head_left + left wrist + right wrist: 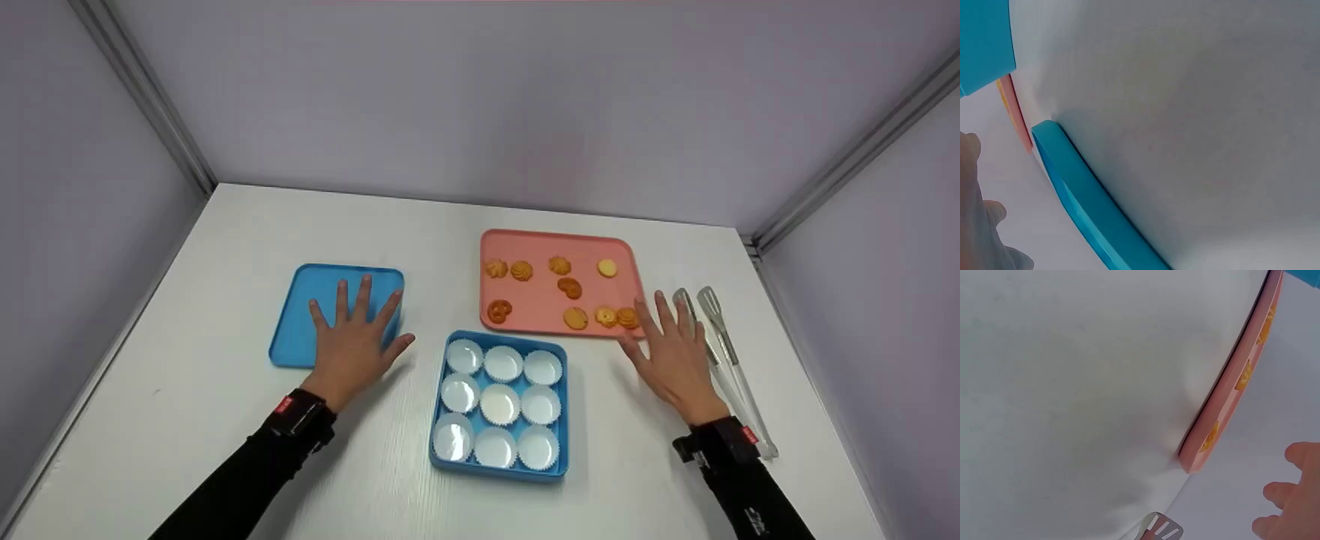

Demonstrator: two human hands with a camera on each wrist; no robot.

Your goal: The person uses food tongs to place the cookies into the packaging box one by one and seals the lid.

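Note:
With fingers spread, my left hand (pixel 349 360) hovers over the near right part of a shallow blue square tray (pixel 295 330), holding nothing. My right hand (pixel 675 364), also spread and holding nothing, is between the near right corner of a pink tray (pixel 544 246) and a pair of tongs (pixel 752 405) with slotted metal ends. Several small cookies lie on the pink tray, among them a pretzel-shaped one (pixel 499 310) and a swirled one (pixel 521 271). Between my hands stands a blue box (pixel 499 474) filled with rows of white paper cups (pixel 500 405).
The white table (pixel 187 420) is enclosed by pale panels (pixel 525 105) at the back and both sides. In the left wrist view, the tray's raised rim (pixel 1095 197) shows below the box's corner (pixel 985 45). The tongs lie near the table's right edge.

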